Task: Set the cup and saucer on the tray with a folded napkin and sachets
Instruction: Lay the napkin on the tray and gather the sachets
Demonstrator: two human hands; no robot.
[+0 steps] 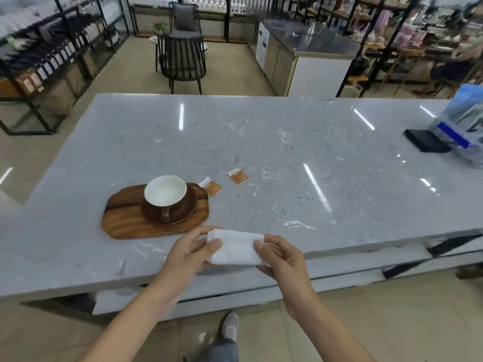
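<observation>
A grey marble-patterned counter (261,142) carries a wooden tray (122,220) at near left, on which a brown saucer (187,205) supports a cup (165,192) with a white interior, handle toward the viewer. Two orange sachets lie on the counter: one sachet (210,186) just beside the tray's far right corner, a second sachet (237,176) farther right. A blue-and-clear bag (462,126) and a dark flat object (426,140) occupy the far right. Near the front edge, the left hand (193,250) and right hand (281,257) pinch opposite ends of a folded white napkin (236,248), held just right of the tray.
</observation>
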